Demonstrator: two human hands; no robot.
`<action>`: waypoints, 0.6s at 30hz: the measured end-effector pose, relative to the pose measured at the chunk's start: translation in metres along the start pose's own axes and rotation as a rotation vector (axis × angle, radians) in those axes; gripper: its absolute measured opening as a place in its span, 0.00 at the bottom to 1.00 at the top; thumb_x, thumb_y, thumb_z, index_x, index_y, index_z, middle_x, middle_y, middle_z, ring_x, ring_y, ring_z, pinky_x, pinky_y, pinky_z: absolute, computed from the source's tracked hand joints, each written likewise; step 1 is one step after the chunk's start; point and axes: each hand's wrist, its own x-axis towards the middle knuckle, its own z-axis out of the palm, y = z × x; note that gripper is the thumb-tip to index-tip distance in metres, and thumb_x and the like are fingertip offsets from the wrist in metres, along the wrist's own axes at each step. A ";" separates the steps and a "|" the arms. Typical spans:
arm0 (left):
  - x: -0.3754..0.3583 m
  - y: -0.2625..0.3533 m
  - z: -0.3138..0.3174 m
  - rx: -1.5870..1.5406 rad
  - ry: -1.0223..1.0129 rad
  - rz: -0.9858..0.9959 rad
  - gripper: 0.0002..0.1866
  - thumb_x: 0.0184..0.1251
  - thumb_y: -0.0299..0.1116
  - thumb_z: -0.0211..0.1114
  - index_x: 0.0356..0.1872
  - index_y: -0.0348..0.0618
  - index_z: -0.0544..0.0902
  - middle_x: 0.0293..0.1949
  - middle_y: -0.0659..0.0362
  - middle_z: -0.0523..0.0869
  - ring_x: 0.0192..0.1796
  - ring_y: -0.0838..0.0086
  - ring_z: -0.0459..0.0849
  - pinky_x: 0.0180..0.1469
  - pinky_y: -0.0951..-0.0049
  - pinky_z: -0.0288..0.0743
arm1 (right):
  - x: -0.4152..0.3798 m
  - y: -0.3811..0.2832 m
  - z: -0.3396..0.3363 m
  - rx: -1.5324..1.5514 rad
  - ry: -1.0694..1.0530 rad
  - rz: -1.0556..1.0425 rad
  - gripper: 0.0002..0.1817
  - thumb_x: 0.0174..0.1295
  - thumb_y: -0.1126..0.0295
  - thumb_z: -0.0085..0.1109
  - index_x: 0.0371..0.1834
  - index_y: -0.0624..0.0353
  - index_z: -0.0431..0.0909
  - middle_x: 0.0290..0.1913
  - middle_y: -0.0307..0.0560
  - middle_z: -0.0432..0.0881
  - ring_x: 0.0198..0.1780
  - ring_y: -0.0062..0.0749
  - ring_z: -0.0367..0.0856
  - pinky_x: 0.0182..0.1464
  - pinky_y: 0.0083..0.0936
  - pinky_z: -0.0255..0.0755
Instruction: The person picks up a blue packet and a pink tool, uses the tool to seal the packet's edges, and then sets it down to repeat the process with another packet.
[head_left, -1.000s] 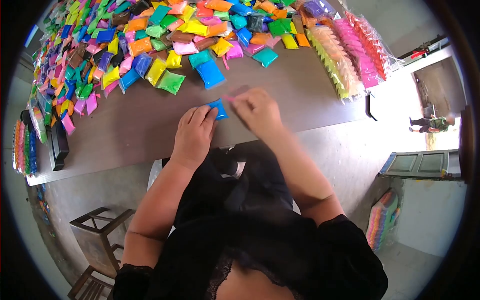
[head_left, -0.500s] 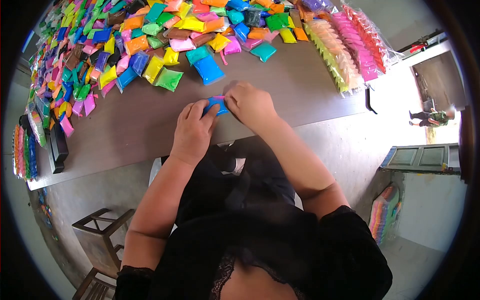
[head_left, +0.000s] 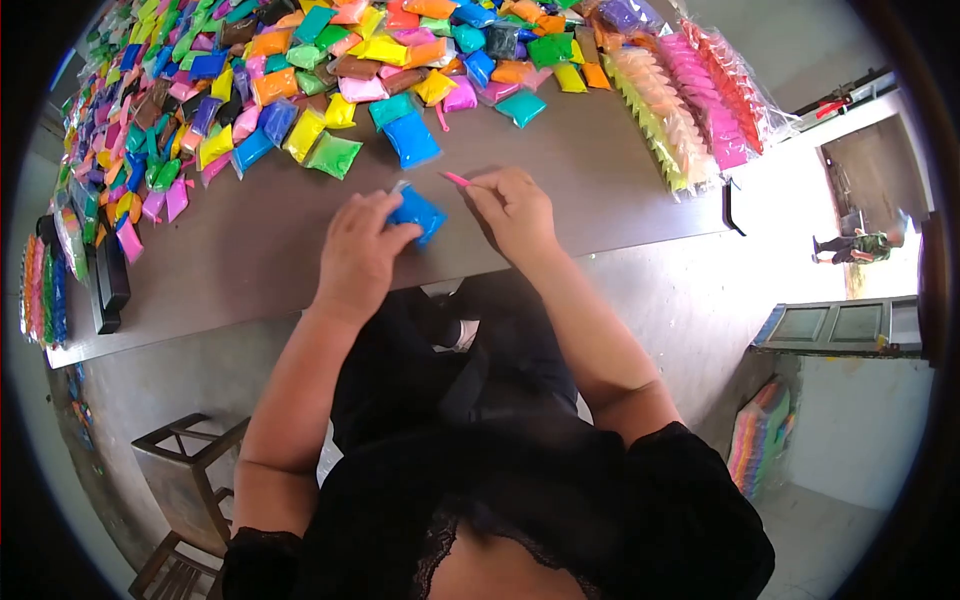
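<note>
— Left hand (head_left: 358,255)? 
— Clamped on a blue packet (head_left: 417,213) at the worktop's (head_left: 600,180) near edge.
— Right hand (head_left: 515,210)? 
— Pinching a pink stick (head_left: 457,179), just right of the packet.

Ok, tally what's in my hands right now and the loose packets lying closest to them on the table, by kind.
Small blue plastic packet in the left hand: 1
Thin pink stick in the right hand: 1
Larger blue packet on the brown table: 1
Green packet: 1
Teal packet: 1
Total: 5
</note>
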 end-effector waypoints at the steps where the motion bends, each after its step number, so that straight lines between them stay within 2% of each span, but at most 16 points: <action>1: 0.000 -0.006 -0.002 0.014 0.076 -0.047 0.12 0.54 0.23 0.65 0.40 0.46 0.86 0.51 0.54 0.81 0.53 0.57 0.80 0.56 0.61 0.75 | -0.002 -0.001 0.000 0.003 -0.007 0.006 0.05 0.61 0.66 0.63 0.34 0.54 0.84 0.36 0.45 0.82 0.40 0.42 0.82 0.41 0.35 0.76; 2: -0.001 -0.009 -0.004 0.030 0.151 -0.092 0.10 0.53 0.23 0.63 0.37 0.47 0.86 0.51 0.55 0.81 0.53 0.58 0.80 0.57 0.61 0.75 | -0.003 -0.002 -0.001 -0.006 -0.010 0.033 0.05 0.61 0.67 0.64 0.34 0.54 0.84 0.36 0.45 0.82 0.41 0.42 0.82 0.41 0.34 0.75; 4: 0.000 -0.007 -0.005 0.014 0.169 -0.140 0.11 0.54 0.24 0.65 0.40 0.45 0.86 0.52 0.55 0.81 0.54 0.58 0.80 0.56 0.61 0.75 | -0.002 -0.004 0.000 -0.013 -0.012 0.057 0.05 0.61 0.67 0.65 0.35 0.54 0.84 0.35 0.45 0.82 0.41 0.42 0.81 0.42 0.34 0.75; 7: 0.006 0.020 0.001 -0.109 0.107 -0.080 0.16 0.59 0.25 0.68 0.50 0.38 0.82 0.52 0.54 0.81 0.54 0.57 0.80 0.57 0.61 0.75 | -0.001 0.000 0.001 -0.046 -0.020 -0.006 0.04 0.61 0.67 0.64 0.35 0.54 0.84 0.36 0.45 0.82 0.42 0.42 0.81 0.42 0.34 0.75; 10: -0.002 0.025 0.016 -0.103 0.017 -0.095 0.18 0.58 0.26 0.69 0.50 0.38 0.82 0.53 0.54 0.80 0.53 0.58 0.79 0.57 0.61 0.75 | 0.001 -0.001 0.002 -0.028 -0.012 -0.001 0.05 0.60 0.67 0.65 0.35 0.54 0.84 0.36 0.46 0.83 0.41 0.43 0.82 0.42 0.34 0.75; 13: -0.003 0.021 0.021 -0.102 0.047 -0.058 0.18 0.57 0.27 0.70 0.49 0.37 0.82 0.52 0.54 0.79 0.52 0.59 0.79 0.55 0.62 0.76 | -0.002 -0.009 0.006 -0.031 -0.017 0.041 0.05 0.60 0.66 0.64 0.34 0.54 0.84 0.36 0.46 0.83 0.40 0.44 0.82 0.41 0.35 0.76; 15: -0.002 0.020 0.020 -0.088 0.070 -0.035 0.17 0.56 0.28 0.69 0.48 0.36 0.82 0.50 0.54 0.78 0.51 0.60 0.79 0.54 0.63 0.77 | -0.008 -0.019 0.014 -0.153 -0.181 -0.023 0.06 0.61 0.65 0.61 0.33 0.54 0.83 0.37 0.46 0.83 0.39 0.45 0.83 0.40 0.38 0.77; 18: -0.003 0.024 0.016 -0.144 0.041 -0.100 0.19 0.56 0.27 0.71 0.50 0.37 0.81 0.52 0.53 0.79 0.53 0.57 0.79 0.57 0.60 0.75 | 0.002 -0.014 0.017 -0.329 -0.157 -0.027 0.06 0.62 0.64 0.59 0.33 0.53 0.82 0.38 0.45 0.83 0.39 0.46 0.83 0.39 0.40 0.78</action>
